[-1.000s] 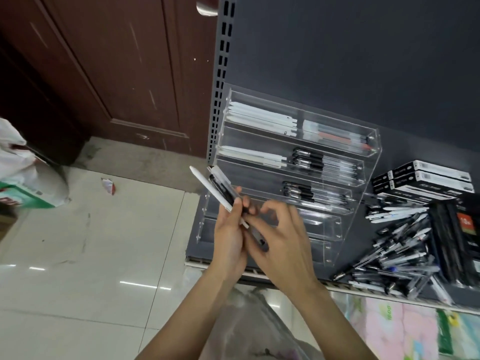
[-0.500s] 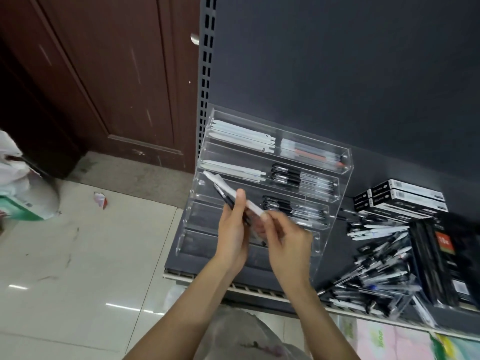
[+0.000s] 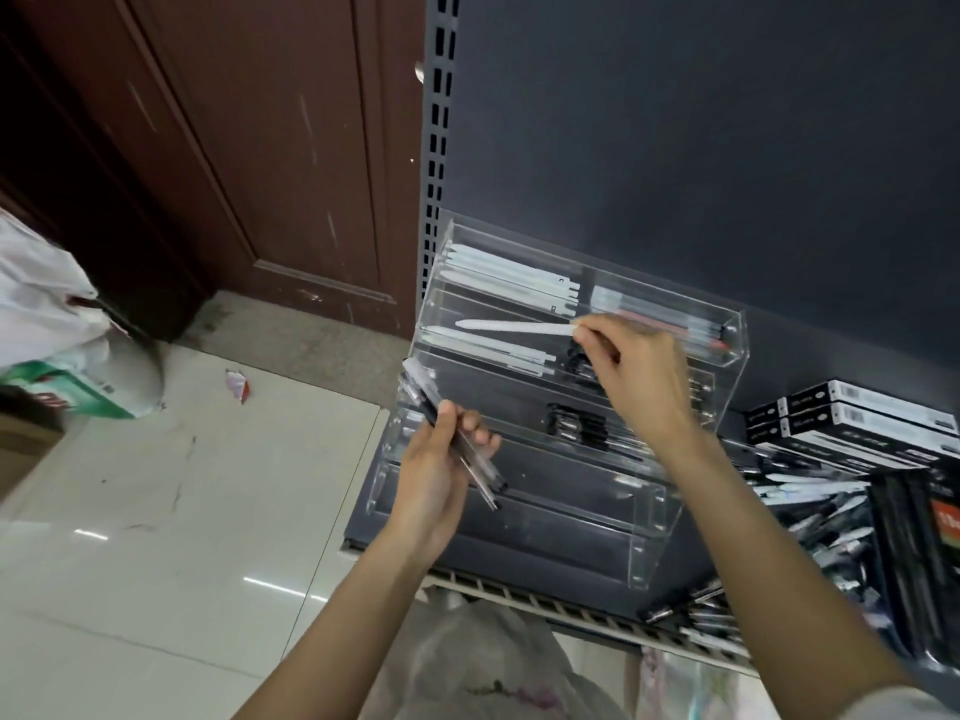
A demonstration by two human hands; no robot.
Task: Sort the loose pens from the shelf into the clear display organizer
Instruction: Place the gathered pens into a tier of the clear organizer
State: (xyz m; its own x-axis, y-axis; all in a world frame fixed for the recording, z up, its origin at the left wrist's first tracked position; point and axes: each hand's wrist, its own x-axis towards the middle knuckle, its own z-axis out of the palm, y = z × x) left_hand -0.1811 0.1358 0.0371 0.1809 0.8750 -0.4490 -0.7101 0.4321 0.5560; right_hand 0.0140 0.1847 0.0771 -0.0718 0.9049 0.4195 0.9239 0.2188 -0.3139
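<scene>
Dark grey shelf (image 3: 410, 532) with a pale slotted front edge, backed by a dark panel. On it at left, a clear stepped display organizer (image 3: 649, 543); just to its right, a heap of loose pens (image 3: 826, 527), some reaching the front edge. Behind the heap, stacked black-and-white boxes (image 3: 857, 413), and dark packs (image 3: 930, 532) at far right.

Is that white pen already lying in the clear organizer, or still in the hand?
Still in hand: the right hand pinches the white pen by one end, held level over the organizer tier that holds other white pens.
</scene>
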